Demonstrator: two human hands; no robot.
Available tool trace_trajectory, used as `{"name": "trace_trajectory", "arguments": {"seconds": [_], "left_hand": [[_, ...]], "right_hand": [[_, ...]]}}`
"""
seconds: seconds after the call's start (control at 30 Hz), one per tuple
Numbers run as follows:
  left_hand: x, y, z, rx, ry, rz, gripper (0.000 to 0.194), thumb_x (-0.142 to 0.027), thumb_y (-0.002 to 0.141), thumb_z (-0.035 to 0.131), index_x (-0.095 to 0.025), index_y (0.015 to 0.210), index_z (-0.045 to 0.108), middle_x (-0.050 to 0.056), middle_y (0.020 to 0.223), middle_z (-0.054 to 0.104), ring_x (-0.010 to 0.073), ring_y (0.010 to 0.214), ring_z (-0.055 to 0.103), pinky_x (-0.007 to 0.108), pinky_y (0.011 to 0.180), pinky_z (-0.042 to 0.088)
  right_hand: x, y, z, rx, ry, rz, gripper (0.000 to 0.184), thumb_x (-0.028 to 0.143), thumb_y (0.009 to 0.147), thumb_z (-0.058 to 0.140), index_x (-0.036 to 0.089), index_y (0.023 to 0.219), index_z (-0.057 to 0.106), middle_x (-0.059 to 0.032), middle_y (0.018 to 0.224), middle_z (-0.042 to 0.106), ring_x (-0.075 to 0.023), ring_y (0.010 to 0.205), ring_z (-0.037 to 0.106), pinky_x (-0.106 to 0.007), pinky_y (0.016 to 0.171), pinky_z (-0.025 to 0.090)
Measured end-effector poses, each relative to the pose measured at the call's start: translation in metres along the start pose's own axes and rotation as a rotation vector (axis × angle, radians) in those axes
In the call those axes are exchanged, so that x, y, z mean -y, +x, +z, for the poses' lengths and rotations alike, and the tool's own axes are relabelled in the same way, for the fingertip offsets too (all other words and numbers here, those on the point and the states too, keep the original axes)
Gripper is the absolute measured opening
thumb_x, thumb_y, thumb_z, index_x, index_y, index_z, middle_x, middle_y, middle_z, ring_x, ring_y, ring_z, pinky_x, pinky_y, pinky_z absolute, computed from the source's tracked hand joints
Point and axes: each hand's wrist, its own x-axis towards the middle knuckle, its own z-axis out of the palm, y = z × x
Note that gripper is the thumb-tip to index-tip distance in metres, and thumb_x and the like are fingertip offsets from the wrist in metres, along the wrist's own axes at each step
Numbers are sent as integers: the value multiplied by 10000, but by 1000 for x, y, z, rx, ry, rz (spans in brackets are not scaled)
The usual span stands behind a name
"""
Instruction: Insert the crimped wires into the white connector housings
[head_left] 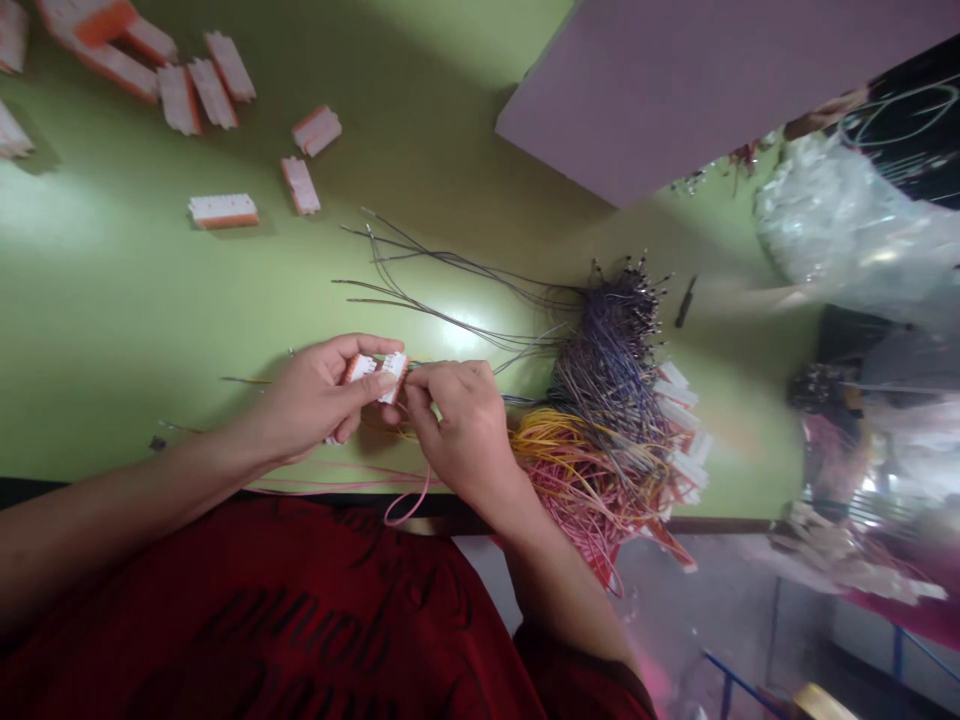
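White-and-orange plastic connectors [391, 378] sit between the thumb and fingers of my left hand [319, 390], over the near part of the green table. Close on their right, my right hand [463, 418] has thumb and forefinger pinched at the orange side of the front connector. A wire seems to be in that pinch, but the fingertips hide most of it. Yellow and dark wires run behind my right hand. A pink wire [409, 510] loops below it at the table edge.
A large bundle of dark wires [607, 350], with yellow wires [547, 435] and pink wires [577, 490], lies at the right. Loose connectors [223, 211] lie at the upper left. A purple box-like panel [637, 90], a small dark tool [685, 301] and clear plastic bags [825, 210] are farther off.
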Motion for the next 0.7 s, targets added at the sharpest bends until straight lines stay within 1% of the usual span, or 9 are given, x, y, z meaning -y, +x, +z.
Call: {"name": "trace_trajectory", "arguments": {"seconds": [0.13,0.2,0.3,0.37,0.47,0.53,0.57,0.63,0.7], "left_hand": [[-2,-4,2,7,33,65,399,-319,826,715,-160,1187,651,-44,594,619,55,357,407,190,366,315],[-3,-9,5,27,70,124,398,-317,829,716,-171,1195,662,-51,584,607,54,366,407,187,378,330],[-4,-13,7,76,93,176,409,-318,836,703,-183,1219,649,-3,724,702,55,386,449,182,364,327],[-4,-12,7,34,67,169,413,-288,840,684,-178,1231,611,65,932,753,75,454,546,177,351,326],[-4,-5,5,-80,71,95,335,-208,862,628,-152,1187,570,119,1035,747,95,514,608,169,331,301],[-4,-1,5,-106,110,66,288,-178,885,597,-157,1170,559,118,1045,739,89,501,602,172,318,282],[-4,1,5,-115,125,61,274,-171,893,589,-164,1164,550,110,1043,734,87,493,598,176,312,278],[-5,1,7,-135,110,68,248,-168,907,576,-182,1148,518,83,1005,725,94,502,613,180,304,275],[-8,-3,9,-147,17,86,190,-184,928,557,-202,1101,481,40,892,708,111,532,647,173,302,253]], "right_hand": [[9,-3,-6,-102,-11,52,98,281,947,597,204,968,654,-112,1059,717,-256,1016,624,-408,889,429],[17,-7,-10,-91,-21,33,348,376,886,681,201,1179,611,-155,1222,651,-319,1167,566,-484,979,427],[19,-23,-24,-56,-72,10,578,339,857,706,226,1385,500,-116,1096,663,-301,1034,607,-495,938,478],[5,-46,-46,-288,-214,73,577,272,855,692,261,1403,511,-104,1047,656,-296,970,619,-487,862,509],[-43,-97,-89,-920,-570,186,535,203,838,663,262,1364,588,-165,1204,627,-372,1138,577,-522,806,494],[-85,-136,-110,-1218,-734,282,381,204,802,702,270,1177,703,-163,1069,690,-358,988,637,-516,775,460],[-105,-154,-115,-1225,-747,360,256,226,781,720,286,1029,737,-146,916,707,-342,868,650,-501,739,440],[-139,-178,-115,-942,-653,494,37,304,778,722,318,798,694,-102,684,645,-286,659,607,-447,615,395],[-158,-185,-111,-721,-578,475,211,395,817,673,354,639,567,-48,521,497,-245,549,524,-422,556,336]]}}
